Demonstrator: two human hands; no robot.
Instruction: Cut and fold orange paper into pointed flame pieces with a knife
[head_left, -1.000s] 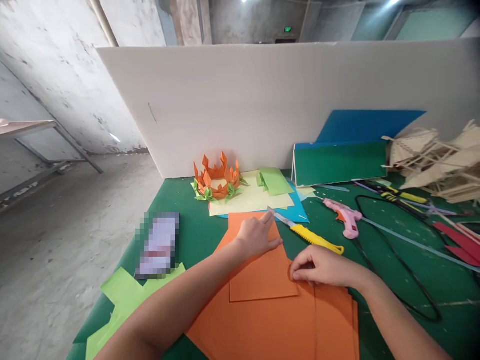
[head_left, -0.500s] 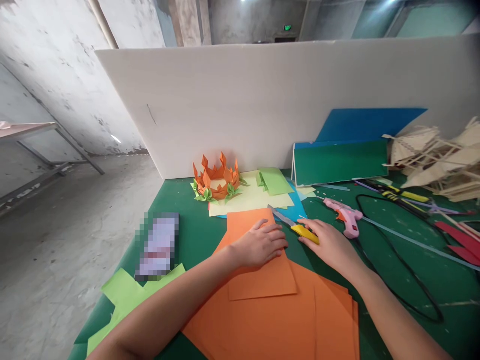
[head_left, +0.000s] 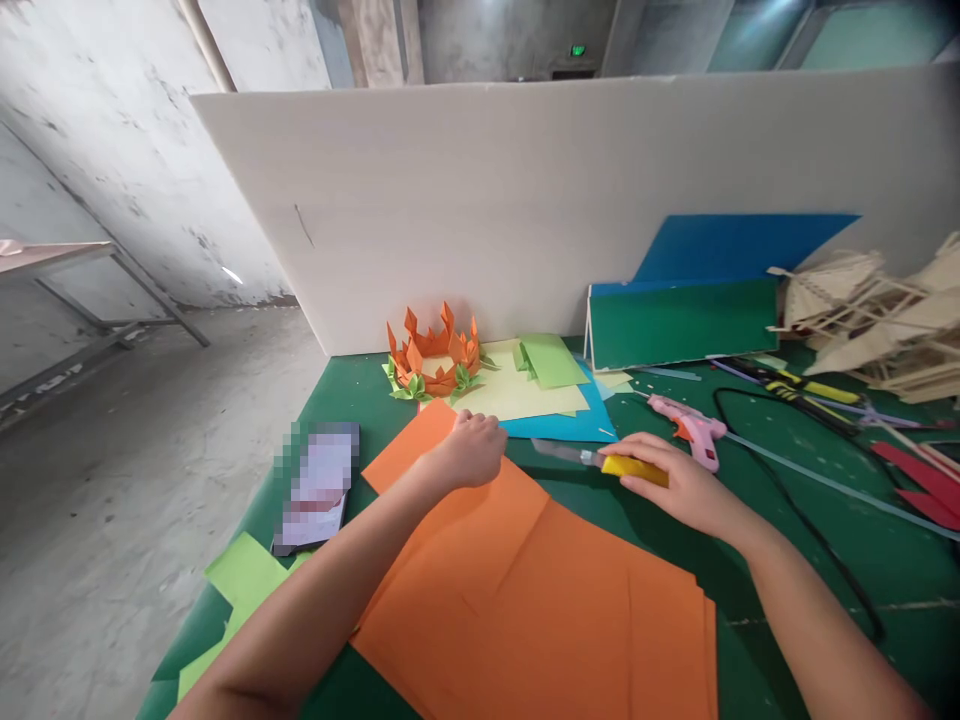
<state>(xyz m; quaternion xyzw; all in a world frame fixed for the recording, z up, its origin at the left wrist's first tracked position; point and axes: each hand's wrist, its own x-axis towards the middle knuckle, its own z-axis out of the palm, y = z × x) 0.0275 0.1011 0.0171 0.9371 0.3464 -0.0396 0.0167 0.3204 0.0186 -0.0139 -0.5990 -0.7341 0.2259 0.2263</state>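
The left hand (head_left: 478,450) has its fingers curled closed on the upper edge of a smaller orange paper sheet (head_left: 510,510), which lies at a slant across larger stacked orange sheets (head_left: 652,640) on the green desk (head_left: 364,405). That grip seems to give control of the sheet's angle, while the stack supports much of it from below.

The right hand (head_left: 679,485) is wrapped around the yellow handle of a utility knife (head_left: 630,468). Its bare blade points toward the left hand but stands apart from it and from the orange paper; the grip on the handle keeps the right fingers behind the blade.

An orange folded-paper crown with green leaves (head_left: 455,378) stands upright beyond the left hand, near the pale upright board (head_left: 450,200), probably out of the way of the flat sheets. The pink glue gun (head_left: 701,430) lies just past the right hand, seemingly within easy reach. Light green paper pieces (head_left: 244,580) lie beside the left forearm.
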